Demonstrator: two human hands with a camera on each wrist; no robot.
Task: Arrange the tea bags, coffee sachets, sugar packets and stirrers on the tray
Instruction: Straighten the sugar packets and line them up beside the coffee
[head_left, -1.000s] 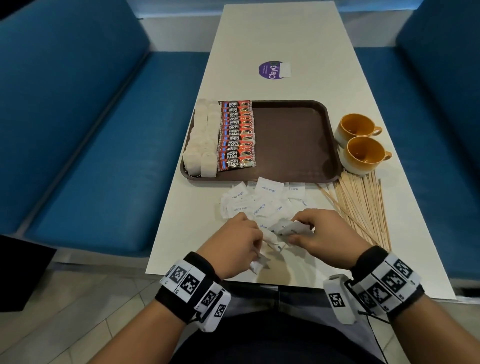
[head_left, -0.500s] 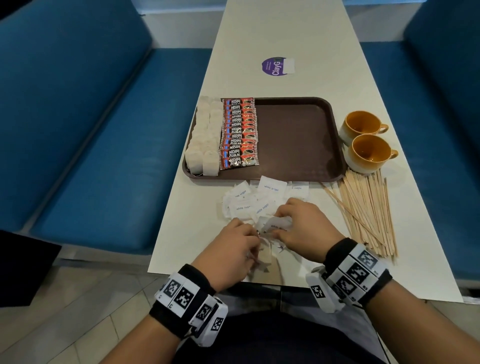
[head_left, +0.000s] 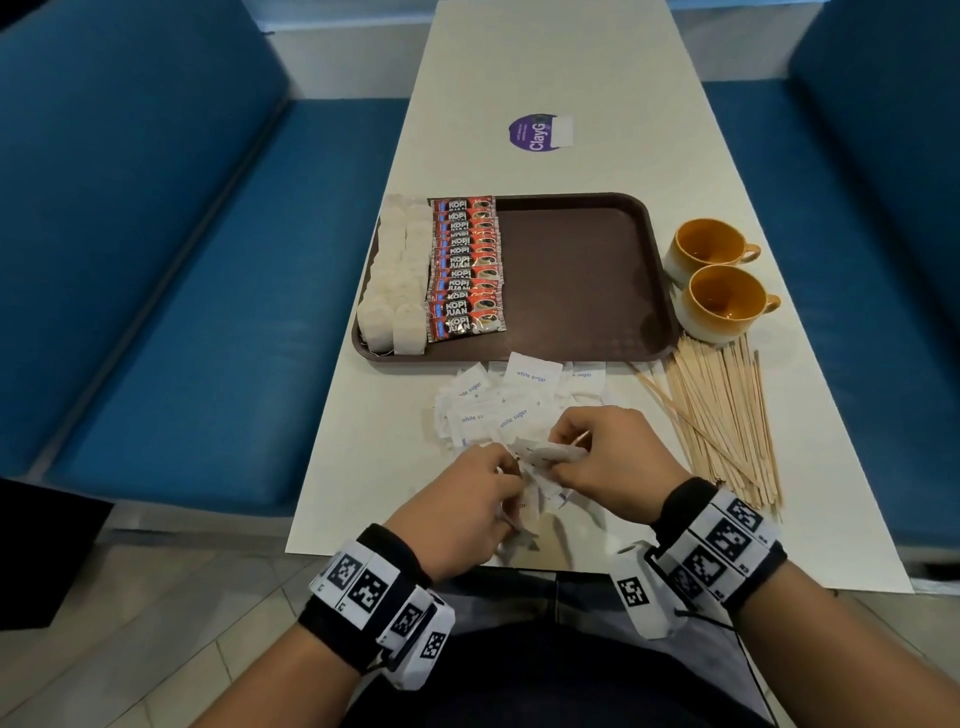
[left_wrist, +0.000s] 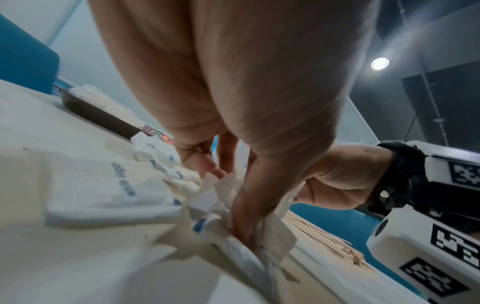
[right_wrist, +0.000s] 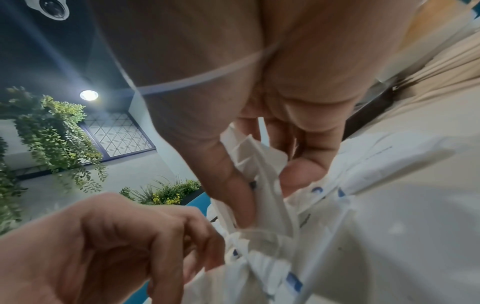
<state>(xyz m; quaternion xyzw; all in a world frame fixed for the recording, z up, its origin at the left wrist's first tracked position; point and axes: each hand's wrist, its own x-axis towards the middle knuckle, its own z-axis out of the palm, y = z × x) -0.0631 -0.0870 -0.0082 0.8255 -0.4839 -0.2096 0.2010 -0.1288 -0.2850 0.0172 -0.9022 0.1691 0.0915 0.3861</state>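
Both the left hand (head_left: 462, 512) and right hand (head_left: 605, 460) pinch sugar packets (head_left: 498, 410) near the table's near edge. The tray (head_left: 582, 275) has its right half bare.

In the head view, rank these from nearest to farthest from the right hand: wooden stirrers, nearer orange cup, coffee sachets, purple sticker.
From the right hand:
1. Wooden stirrers, just to its right on the table.
2. Nearer orange cup, ahead and to the right, beside the tray.
3. Coffee sachets, ahead and left, on the tray.
4. Purple sticker, far up the table.
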